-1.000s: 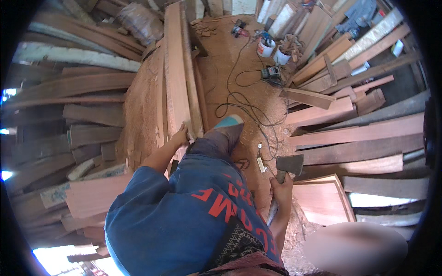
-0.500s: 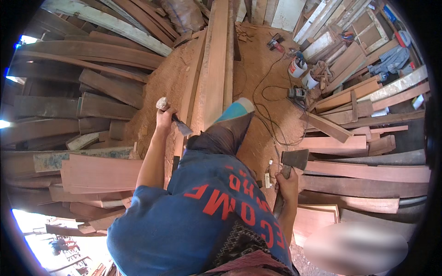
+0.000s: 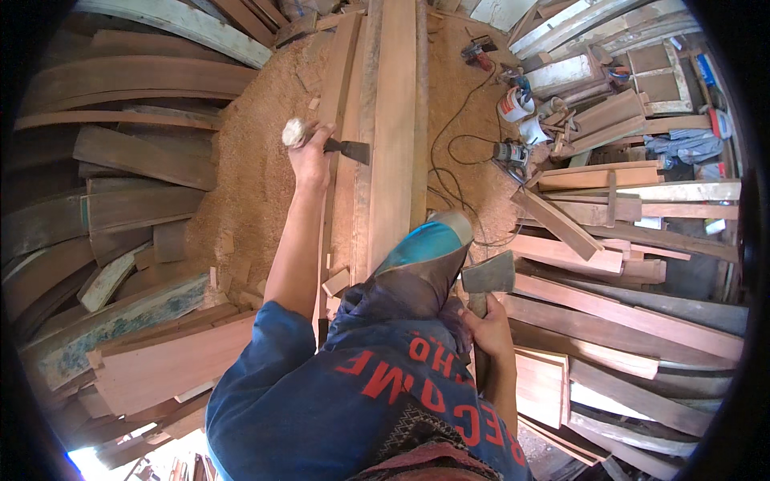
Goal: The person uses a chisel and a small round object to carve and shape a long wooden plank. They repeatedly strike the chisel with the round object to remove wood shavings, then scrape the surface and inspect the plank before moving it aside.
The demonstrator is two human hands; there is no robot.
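Observation:
My left hand (image 3: pixel 310 160) is closed round a wide-bladed chisel (image 3: pixel 351 151); its pale, rounded handle end sticks out past my fingers. The dark blade points right, over the edge of a long wooden beam (image 3: pixel 395 120) that runs away from me. Lower right, beside my thigh, my right hand (image 3: pixel 489 327) grips a hatchet (image 3: pixel 489 274) by its handle, close under the broad grey head. Much of that handle is hidden by my hand and arm. My bent leg, in dark trousers with a teal patch, rests by the beam's near end.
Stacked curved boards (image 3: pixel 144 152) line the left side, and more planks (image 3: pixel 626 313) lie along the right. A corded power tool (image 3: pixel 512 154), its black cable (image 3: pixel 449 180), a red tool (image 3: pixel 479 58) and white buckets (image 3: pixel 515 106) stand on the sawdust-covered floor (image 3: pixel 249 160).
My left hand has moved forward and right with the chisel, whose blade now lies over the beam instead of pointing down toward my leg. The hatchet has come closer to my leg. The view has shifted.

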